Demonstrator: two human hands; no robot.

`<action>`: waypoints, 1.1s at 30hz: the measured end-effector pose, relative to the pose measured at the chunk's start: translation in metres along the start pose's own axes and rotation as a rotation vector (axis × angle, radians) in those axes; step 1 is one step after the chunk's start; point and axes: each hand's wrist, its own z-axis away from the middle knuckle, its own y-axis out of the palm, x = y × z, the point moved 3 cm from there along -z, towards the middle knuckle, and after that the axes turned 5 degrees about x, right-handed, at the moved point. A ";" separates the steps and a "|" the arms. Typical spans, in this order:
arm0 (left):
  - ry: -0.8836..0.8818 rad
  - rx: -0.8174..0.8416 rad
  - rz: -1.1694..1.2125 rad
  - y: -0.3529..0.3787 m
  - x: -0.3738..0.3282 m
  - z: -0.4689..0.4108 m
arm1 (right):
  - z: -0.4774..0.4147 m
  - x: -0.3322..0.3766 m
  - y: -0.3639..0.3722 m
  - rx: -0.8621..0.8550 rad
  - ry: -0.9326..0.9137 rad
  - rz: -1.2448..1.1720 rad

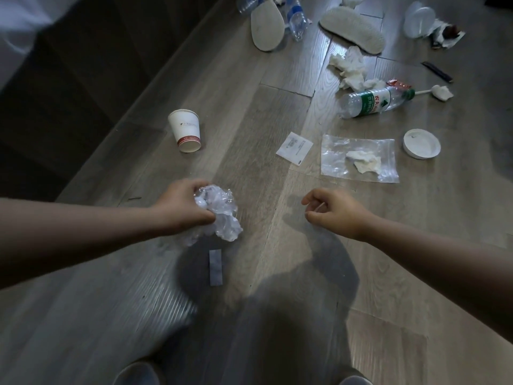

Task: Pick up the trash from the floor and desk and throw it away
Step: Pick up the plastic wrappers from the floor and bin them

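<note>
Floor litter, viewed from above. The left hand (pixel 180 207) is gripping a crumpled wad of clear plastic (pixel 219 215), its grip curled round the wad's near-left side while a loose tail is hanging below the fingers. The right hand (pixel 333 212) is hovering over the floor (pixel 111 301) with fingers curled. A thin pale sliver may be lying in its grip, but whether it is pinching anything cannot be told.

Remaining trash is lying farther off: a paper cup (pixel 186 130) to the far left, and a sachet (pixel 294 147), a zip bag (pixel 358 157) and a bottle (pixel 374 101) to the far right. A flat grey strip (pixel 215 267) is lying just near the wad.

Likely hazards: the springy plastic may be unfolding and slipping free, and the flat strip may be resisting lifting. No bin is showing.
</note>
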 end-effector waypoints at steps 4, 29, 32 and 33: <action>-0.057 -0.024 -0.029 -0.021 0.016 0.022 | 0.000 0.011 0.014 0.029 -0.041 0.071; -0.104 0.032 0.159 0.023 0.010 -0.062 | -0.086 -0.057 -0.045 -0.289 0.177 0.364; -0.114 0.036 0.152 0.017 0.023 -0.059 | -0.081 -0.019 -0.012 -0.146 -0.033 0.326; -0.129 0.035 0.137 0.013 0.029 -0.056 | -0.079 -0.007 0.002 -0.094 -0.087 0.333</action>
